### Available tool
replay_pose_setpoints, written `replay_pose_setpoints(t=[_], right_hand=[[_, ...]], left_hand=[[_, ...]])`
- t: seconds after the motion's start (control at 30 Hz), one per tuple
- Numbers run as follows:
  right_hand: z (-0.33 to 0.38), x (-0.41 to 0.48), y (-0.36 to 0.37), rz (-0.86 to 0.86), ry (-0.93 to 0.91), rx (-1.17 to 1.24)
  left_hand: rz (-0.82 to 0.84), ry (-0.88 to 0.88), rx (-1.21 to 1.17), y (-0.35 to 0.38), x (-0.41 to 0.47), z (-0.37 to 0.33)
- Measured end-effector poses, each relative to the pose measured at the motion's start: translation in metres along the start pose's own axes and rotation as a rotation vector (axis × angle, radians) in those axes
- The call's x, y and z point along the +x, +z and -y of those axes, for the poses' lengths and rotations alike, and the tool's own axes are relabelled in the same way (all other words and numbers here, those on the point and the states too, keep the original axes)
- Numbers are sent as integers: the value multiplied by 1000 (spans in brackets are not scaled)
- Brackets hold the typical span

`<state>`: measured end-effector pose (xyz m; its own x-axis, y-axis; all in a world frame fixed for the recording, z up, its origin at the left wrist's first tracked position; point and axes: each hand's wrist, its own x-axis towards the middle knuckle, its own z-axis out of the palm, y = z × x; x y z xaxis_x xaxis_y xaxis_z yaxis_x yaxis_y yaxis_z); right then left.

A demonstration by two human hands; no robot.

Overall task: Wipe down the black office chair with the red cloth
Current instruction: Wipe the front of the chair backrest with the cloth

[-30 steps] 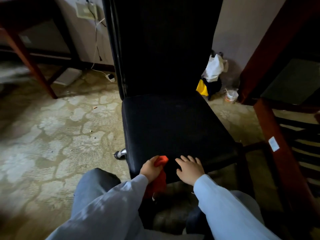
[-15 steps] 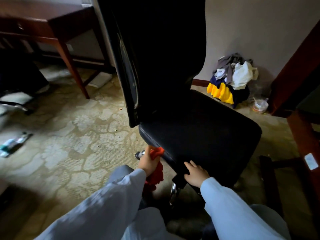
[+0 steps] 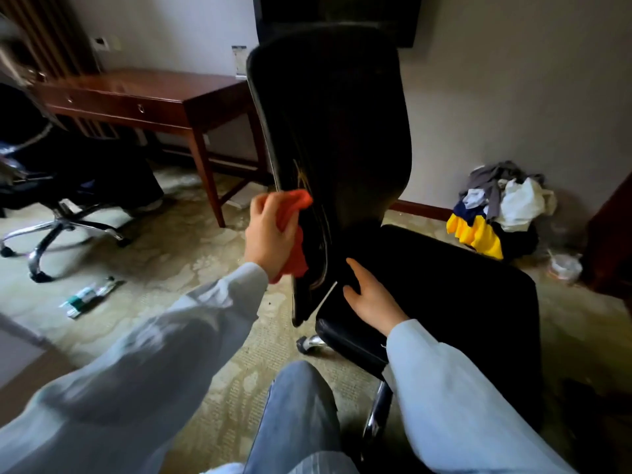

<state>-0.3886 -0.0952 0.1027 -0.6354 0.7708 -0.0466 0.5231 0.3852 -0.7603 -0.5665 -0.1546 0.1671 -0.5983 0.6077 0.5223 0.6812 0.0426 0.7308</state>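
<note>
Gripping the bunched red cloth (image 3: 293, 230), the left hand (image 3: 270, 234) wipes the tall black office chair (image 3: 335, 138) backrest's left edge while the flat, open right hand (image 3: 371, 295) steadies its near seat.

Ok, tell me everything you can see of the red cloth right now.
The red cloth is plain orange-red soft fabric, bunched into a wad. The left hand grips it, fingers curled round; folds stick out above the fingers and below the palm. It appears pressed against the backrest's side edge on the black office chair, above seat height.
</note>
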Motion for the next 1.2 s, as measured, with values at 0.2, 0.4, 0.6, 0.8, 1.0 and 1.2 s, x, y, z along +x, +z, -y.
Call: replay_pose_setpoints(t=[0.2, 0.4, 0.6, 0.8, 1.0, 1.2], right_hand=[[35, 7, -12, -44, -100, 95], [48, 10, -17, -76, -121, 178], [57, 13, -19, -91, -157, 158], [86, 42, -17, -264, -260, 16], [114, 85, -23, -416, -297, -92], [100, 90, -26, -398, -344, -157]], left_hand=[[-289, 88, -74, -15, 32, -31], [-171, 304, 236, 8, 9, -12], [69, 241, 146, -2, -27, 25], [-191, 235, -74, -47, 28, -5], [-230, 343, -101, -64, 100, -35], [-147, 418, -150, -55, 93, -24]])
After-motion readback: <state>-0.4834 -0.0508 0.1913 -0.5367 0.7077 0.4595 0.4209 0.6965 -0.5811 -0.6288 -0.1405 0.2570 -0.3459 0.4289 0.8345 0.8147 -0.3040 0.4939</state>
